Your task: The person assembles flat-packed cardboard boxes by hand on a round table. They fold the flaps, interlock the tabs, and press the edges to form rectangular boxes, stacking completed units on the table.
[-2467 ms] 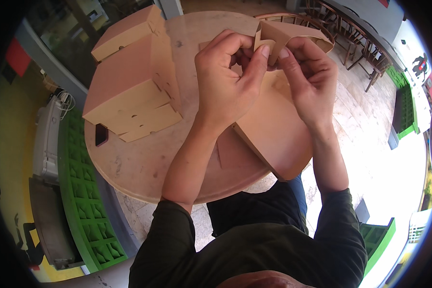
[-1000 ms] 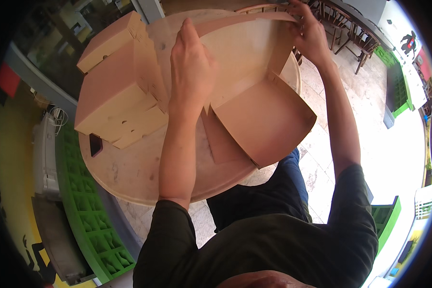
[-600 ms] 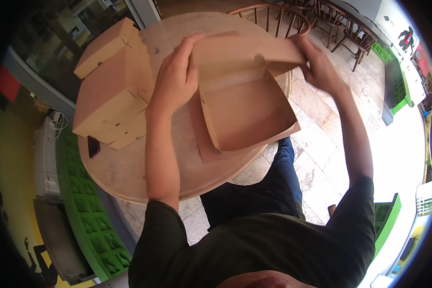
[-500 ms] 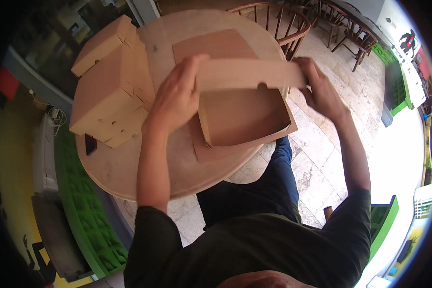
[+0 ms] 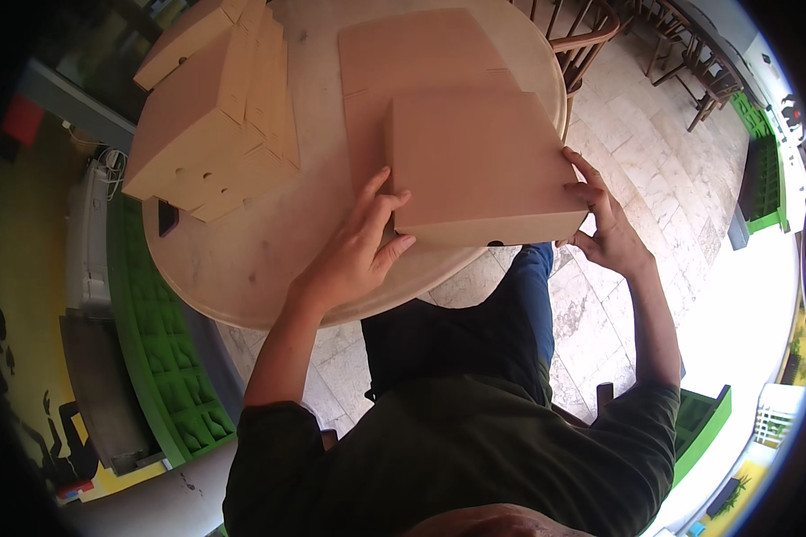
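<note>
A brown cardboard box (image 5: 479, 161) with its lid down lies at the near right of the round table, its front edge reaching past the rim. At its front left corner is my left hand (image 5: 363, 237), the thumb by the front face and the fingers bent against the left side. My right hand (image 5: 604, 219) grips the front right corner, fingers along the right edge and thumb low at the front. A small dark notch shows in the front face. Under and behind the box lies a flat cardboard sheet (image 5: 412, 54).
Stacked cardboard boxes (image 5: 184, 134) stand at the table's left, with a dark phone-like object (image 5: 167, 217) by them. The round table (image 5: 242, 277) has a pale top. Wooden chairs (image 5: 582, 45) are beyond it, and a green bench (image 5: 157, 349) runs along the left.
The raised lid has come down toward me and now covers the box. Both hands have moved down with it, to the box's front corners. The view has shifted slightly.
</note>
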`<act>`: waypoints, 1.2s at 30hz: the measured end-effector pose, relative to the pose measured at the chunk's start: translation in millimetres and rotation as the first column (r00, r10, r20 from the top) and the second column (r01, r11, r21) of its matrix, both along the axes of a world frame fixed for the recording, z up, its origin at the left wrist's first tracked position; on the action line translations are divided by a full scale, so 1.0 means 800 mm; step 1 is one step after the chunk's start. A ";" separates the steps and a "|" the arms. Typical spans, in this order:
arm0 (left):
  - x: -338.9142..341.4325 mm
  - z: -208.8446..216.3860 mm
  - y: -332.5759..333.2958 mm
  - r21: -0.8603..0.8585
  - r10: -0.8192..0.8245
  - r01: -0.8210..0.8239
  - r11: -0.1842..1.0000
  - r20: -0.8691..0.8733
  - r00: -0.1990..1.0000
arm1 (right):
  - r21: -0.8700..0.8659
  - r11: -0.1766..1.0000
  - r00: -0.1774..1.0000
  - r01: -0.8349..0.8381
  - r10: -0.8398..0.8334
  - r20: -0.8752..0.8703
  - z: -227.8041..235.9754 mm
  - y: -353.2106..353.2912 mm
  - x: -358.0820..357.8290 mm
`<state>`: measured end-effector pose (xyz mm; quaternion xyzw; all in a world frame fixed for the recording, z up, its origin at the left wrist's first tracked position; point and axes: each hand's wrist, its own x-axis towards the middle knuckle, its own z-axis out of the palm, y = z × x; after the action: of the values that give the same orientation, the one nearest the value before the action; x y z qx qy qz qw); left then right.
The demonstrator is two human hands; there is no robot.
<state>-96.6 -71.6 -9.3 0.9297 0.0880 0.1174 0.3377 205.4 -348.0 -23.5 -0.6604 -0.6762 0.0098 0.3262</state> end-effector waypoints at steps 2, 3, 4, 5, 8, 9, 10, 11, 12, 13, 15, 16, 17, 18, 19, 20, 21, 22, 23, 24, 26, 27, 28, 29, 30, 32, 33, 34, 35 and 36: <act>-0.002 -0.005 -0.003 -0.013 0.026 -0.027 1.000 -0.029 0.999 | 0.032 0.999 1.000 -0.018 0.018 0.006 -0.006 0.002 0.002; -0.004 -0.008 -0.005 -0.021 0.039 -0.040 0.999 -0.048 0.998 | 0.051 0.998 0.998 -0.043 0.046 -0.051 -0.009 0.003 0.002; -0.004 -0.011 -0.007 -0.006 0.055 -0.056 0.998 -0.016 0.998 | 0.060 0.996 0.993 -0.059 0.064 -0.099 -0.013 0.004 0.003; -0.004 -0.014 -0.010 0.008 0.070 -0.070 0.998 0.015 0.997 | 0.101 0.991 0.984 -0.089 0.103 -0.147 -0.016 0.005 0.004; -0.002 -0.020 -0.016 -0.020 0.108 -0.108 0.994 0.049 0.993 | 0.114 0.987 0.961 -0.117 0.141 -0.239 -0.023 0.006 0.009; 0.000 -0.022 -0.016 -0.042 0.118 -0.116 0.992 0.051 0.992 | 0.102 0.989 0.961 -0.112 0.134 -0.240 -0.024 0.005 0.010; 0.002 -0.022 -0.015 -0.035 0.117 -0.115 0.993 0.062 0.991 | 0.084 0.991 0.963 -0.103 0.121 -0.242 -0.025 0.004 0.011; 0.004 -0.023 -0.012 -0.025 0.116 -0.115 0.993 0.074 0.990 | 0.069 0.993 0.964 -0.094 0.108 -0.244 -0.026 0.004 0.012; 0.007 -0.022 -0.010 -0.016 0.116 -0.115 0.993 0.085 0.990 | 0.053 0.995 0.963 -0.080 0.091 -0.253 -0.027 0.003 0.012; 0.008 -0.023 -0.009 0.005 0.112 -0.113 0.994 0.093 0.989 | 0.052 0.995 0.970 -0.082 0.091 -0.225 -0.029 0.004 0.010; 0.013 -0.024 -0.007 0.052 0.110 -0.118 0.992 0.130 0.985 | 0.072 0.995 0.977 -0.072 0.085 -0.198 -0.035 0.006 0.006; 0.016 -0.026 -0.009 0.096 0.122 -0.136 0.986 0.139 0.983 | 0.083 0.995 0.985 -0.057 0.070 -0.159 -0.037 0.007 0.003; 0.020 -0.030 -0.014 0.137 0.140 -0.163 0.977 0.162 0.977 | 0.095 0.995 0.994 -0.017 0.027 -0.104 -0.039 0.007 0.001; 0.023 -0.035 -0.018 0.179 0.160 -0.194 0.964 0.189 0.969 | 0.113 0.994 0.999 0.006 0.000 -0.048 -0.042 0.008 -0.001; 0.028 -0.041 -0.023 0.179 0.188 -0.225 0.958 0.205 0.961 | 0.137 0.990 0.999 0.033 -0.031 -0.015 -0.044 0.009 -0.004; 0.034 -0.048 -0.027 0.182 0.215 -0.257 0.949 0.224 0.951 | 0.140 0.989 0.998 0.055 -0.055 0.002 -0.046 0.010 -0.007; 0.036 -0.053 -0.029 0.192 0.232 -0.277 0.942 0.226 0.946 | 0.149 0.985 0.996 0.083 -0.084 -0.002 -0.049 0.012 -0.010; 0.037 -0.057 -0.029 0.286 0.219 -0.286 0.915 0.244 0.945 | 0.152 0.982 0.993 0.113 -0.114 -0.004 -0.052 0.013 -0.015; 0.037 -0.060 -0.028 0.383 0.198 -0.281 0.880 0.242 0.950 | 0.139 0.978 0.987 0.158 -0.161 0.013 -0.055 0.014 -0.019; 0.036 -0.063 -0.028 0.468 0.183 -0.289 0.835 0.259 0.948 | 0.120 0.972 0.978 0.202 -0.207 0.032 -0.058 0.015 -0.025; 0.033 -0.068 -0.030 0.344 0.208 -0.279 0.897 0.228 0.951 | 0.089 0.955 0.958 0.281 -0.285 0.038 -0.065 0.016 -0.038; 0.032 -0.068 -0.031 0.277 0.220 -0.273 0.921 0.210 0.953 | 0.084 0.945 0.944 0.316 -0.322 0.072 -0.069 0.016 -0.045; 0.029 -0.068 -0.033 0.264 0.230 -0.289 0.920 0.232 0.945 | 0.083 0.933 0.928 0.350 -0.358 0.107 -0.073 0.016 -0.052; 0.026 -0.066 -0.034 0.252 0.234 -0.293 0.922 0.238 0.942 | 0.065 0.918 0.907 0.391 -0.396 0.143 -0.076 0.015 -0.057; 0.026 -0.064 -0.036 0.244 0.237 -0.299 0.923 0.253 0.938 | 0.062 0.922 0.924 0.382 -0.383 0.005 -0.079 0.017 -0.061; 0.029 -0.057 -0.037 0.038 0.273 -0.286 0.957 0.204 0.940 | 0.058 0.912 0.914 0.405 -0.402 -0.057 -0.081 0.015 -0.063; 0.032 -0.053 -0.035 -0.076 0.316 -0.307 0.949 0.183 0.931 | 0.059 0.909 0.909 0.413 -0.407 -0.088 -0.080 0.014 -0.062; 0.038 -0.049 -0.034 -0.245 0.370 -0.318 0.916 0.205 0.906 | 0.039 0.906 0.907 0.421 -0.420 -0.040 -0.077 0.012 -0.062; 0.048 -0.047 -0.038 -0.425 0.447 -0.332 0.842 0.206 0.870 | 0.052 0.911 0.911 0.410 -0.407 -0.070 -0.075 0.013 -0.062; 0.056 -0.044 -0.038 -0.598 0.511 -0.323 0.734 0.172 0.842 | 0.075 0.914 0.915 0.399 -0.391 -0.101 -0.071 0.012 -0.063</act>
<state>-51.7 -101.8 -44.4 0.7161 0.2699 0.3125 0.5628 155.2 -338.3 -80.0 -0.7665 -0.5141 -0.0603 0.3802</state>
